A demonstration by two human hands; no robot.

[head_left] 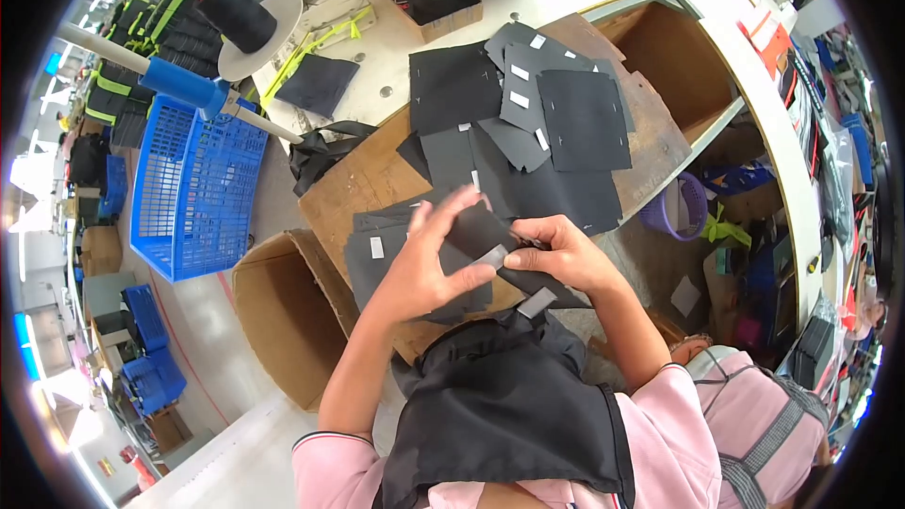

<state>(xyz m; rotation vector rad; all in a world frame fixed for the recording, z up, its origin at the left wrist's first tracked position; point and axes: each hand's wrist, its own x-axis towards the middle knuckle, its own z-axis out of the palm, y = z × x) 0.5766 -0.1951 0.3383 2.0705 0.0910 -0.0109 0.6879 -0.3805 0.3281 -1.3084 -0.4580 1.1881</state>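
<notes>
Over the near edge of the board, a small black fabric piece (479, 230) with a grey-white tag (493, 257) is between my two hands. My right hand (563, 256) pinches its right side, thumb against the edge beside the tag. My left hand (426, 262) curves round the left side, its thumb on the tag's end and its upper fingers raised. Just below them, another tag (537, 303) shows on dark cloth by my lap. A stack of dark pieces (376, 269) with white tags lies under and left of my left hand. More flat black panels (583, 121) with white tags are spread beyond my hands.
Wooden board (363, 170) supports the pieces. Cardboard boxes stand at left (283, 320) and far right (679, 52). A blue crate (193, 184), a blue-sleeved pole (184, 85) and thread cones (236, 17) are leftward. A purple basket (677, 207) sits right, below the table.
</notes>
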